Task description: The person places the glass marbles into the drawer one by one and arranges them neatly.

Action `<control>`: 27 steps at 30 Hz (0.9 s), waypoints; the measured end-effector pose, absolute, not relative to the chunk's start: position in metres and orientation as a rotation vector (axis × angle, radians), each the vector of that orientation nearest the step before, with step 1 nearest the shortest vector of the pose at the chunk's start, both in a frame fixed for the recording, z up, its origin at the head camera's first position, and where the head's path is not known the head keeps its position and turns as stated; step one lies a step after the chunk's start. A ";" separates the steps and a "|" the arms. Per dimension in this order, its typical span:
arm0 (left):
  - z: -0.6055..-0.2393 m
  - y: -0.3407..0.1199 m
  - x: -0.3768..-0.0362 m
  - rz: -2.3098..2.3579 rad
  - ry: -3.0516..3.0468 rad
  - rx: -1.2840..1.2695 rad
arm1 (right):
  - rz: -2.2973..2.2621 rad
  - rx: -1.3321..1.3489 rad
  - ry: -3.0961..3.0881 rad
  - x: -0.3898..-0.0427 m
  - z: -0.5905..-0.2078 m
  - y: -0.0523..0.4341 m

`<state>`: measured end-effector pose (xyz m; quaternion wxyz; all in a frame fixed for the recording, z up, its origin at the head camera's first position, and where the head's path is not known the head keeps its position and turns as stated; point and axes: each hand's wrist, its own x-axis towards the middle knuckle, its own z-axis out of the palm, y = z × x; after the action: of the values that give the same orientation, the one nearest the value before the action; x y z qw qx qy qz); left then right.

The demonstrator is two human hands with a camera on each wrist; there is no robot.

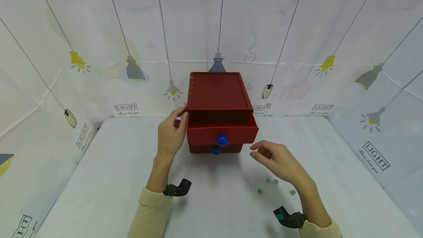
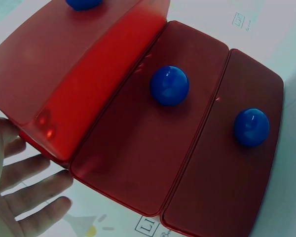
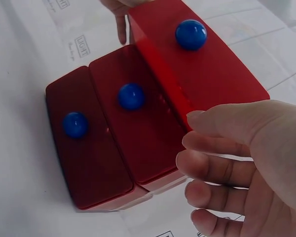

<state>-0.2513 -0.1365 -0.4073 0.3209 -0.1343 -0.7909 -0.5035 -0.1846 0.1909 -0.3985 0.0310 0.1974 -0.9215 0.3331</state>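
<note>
A small red drawer cabinet (image 1: 219, 91) stands near the back of the white table. Its top drawer (image 1: 203, 136) is pulled out toward me and has a blue knob (image 1: 222, 140). The two lower drawers, with a middle knob (image 2: 169, 85) and a bottom knob (image 2: 251, 127), are closed. My left hand (image 1: 171, 133) rests its extended fingers against the cabinet's left side, beside the open drawer. Just off the drawer's right front corner, my right hand (image 1: 275, 159) hovers with loosely bent fingers and holds nothing. The drawer's inside is mostly shadowed.
Several small green beads, one a bead (image 1: 260, 191) at the left of the group, lie on the white table (image 1: 125, 179) below my right hand. A white curtain (image 1: 281, 17) printed with lamps surrounds the table at the back and sides.
</note>
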 end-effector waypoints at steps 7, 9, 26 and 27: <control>-0.407 -0.137 -0.252 -1.301 -2.073 -0.362 | 1.006 0.611 -2.880 -0.186 -0.402 0.187; -0.407 -0.137 -0.253 -1.296 -2.073 -0.360 | 0.992 0.610 -2.887 -0.187 -0.403 0.186; -0.405 -0.137 -0.252 -1.302 -2.091 -0.349 | 1.012 0.679 -2.936 -0.193 -0.411 0.191; -0.405 -0.137 -0.252 -1.303 -2.094 -0.347 | 1.010 0.683 -2.962 -0.194 -0.412 0.192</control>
<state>-0.2517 -0.1368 -0.4053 0.3199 -0.1321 -0.7965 -0.4957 -0.1935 0.1922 -0.4119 -0.0309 0.2132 -0.9243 0.3150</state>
